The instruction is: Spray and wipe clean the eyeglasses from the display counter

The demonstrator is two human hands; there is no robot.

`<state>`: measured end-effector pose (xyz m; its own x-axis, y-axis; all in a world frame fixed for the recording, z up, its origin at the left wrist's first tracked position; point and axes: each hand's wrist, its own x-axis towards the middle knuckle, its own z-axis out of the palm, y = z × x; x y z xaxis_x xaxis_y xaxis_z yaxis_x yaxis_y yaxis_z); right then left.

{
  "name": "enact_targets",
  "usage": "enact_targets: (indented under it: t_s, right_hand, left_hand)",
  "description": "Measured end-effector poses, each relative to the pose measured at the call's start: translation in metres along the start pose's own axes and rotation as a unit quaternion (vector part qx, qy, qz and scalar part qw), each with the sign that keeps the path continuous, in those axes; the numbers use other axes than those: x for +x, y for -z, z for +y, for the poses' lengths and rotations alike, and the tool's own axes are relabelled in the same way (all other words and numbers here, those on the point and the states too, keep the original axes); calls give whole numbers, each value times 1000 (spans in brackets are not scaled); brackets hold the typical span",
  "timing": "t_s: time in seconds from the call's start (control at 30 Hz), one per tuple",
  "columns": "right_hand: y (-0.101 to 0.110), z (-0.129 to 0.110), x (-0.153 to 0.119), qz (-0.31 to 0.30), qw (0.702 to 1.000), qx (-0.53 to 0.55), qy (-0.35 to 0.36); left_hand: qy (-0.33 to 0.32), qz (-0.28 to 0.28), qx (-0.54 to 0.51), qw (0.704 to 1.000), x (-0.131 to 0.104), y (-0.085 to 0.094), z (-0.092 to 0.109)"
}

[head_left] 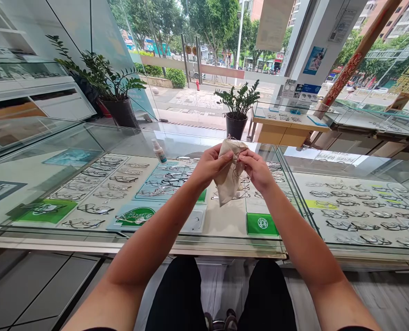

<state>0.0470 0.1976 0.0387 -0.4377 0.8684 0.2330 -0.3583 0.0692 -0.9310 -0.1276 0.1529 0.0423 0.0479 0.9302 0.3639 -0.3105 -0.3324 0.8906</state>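
Above the glass counter, a beige cloth (227, 186) hangs between my two hands, its lower corner pointing down. My left hand (212, 163) grips the upper left part of the cloth, with the thumb lying across its front. At the upper right edge, the fingers of my right hand (256, 169) are pinched together on the cloth. Thin brown lines, like a cord or a fine glasses frame, show near the fingertips; I cannot tell which. Behind and left of my hands, a small white spray bottle (159, 151) stands upright on the glass.
Under the counter's glass lie rows of eyeglasses (120, 179), with more glasses (359, 214) in the right case. Green cards (262, 224) lie among them. Beyond the counter stand a potted plant (237, 108) and a larger plant (116, 92). A wooden display table (283, 126) is by the window.
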Motion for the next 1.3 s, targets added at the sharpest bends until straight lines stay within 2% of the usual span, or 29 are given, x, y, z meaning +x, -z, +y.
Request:
enact_targets:
  t_s: [0.13, 0.23, 0.4, 0.53, 0.7, 1.0, 1.17, 1.3]
  right_hand:
    - [1, 5, 1, 0, 1000, -21, 17]
    - [3, 10, 2, 4, 996, -62, 62]
    - [5, 12, 2, 74, 977, -113, 163]
    - [8, 12, 3, 103, 963, -150, 201]
    - [8, 11, 5, 122, 953, -177, 213]
    - [3, 3, -1, 146, 962, -139, 186]
    - [9, 6, 3, 206, 955, -139, 161]
    - [8, 3, 0, 235, 945, -157, 166]
  left_hand:
    - [5, 12, -4, 1000, 0, -1, 1]
    - [6, 24, 0, 1000, 0, -1, 1]
    - [10, 28, -7, 1000, 0, -1, 1]
    - [21, 25, -5, 999, 0, -1, 1]
    - [24, 15, 5, 1000, 0, 0, -1]
    - [14, -14, 60, 998, -2, 0, 0]
    - [6, -30, 79, 996, -4, -2, 0]
    - [2, 0, 61, 998, -1, -1, -1]
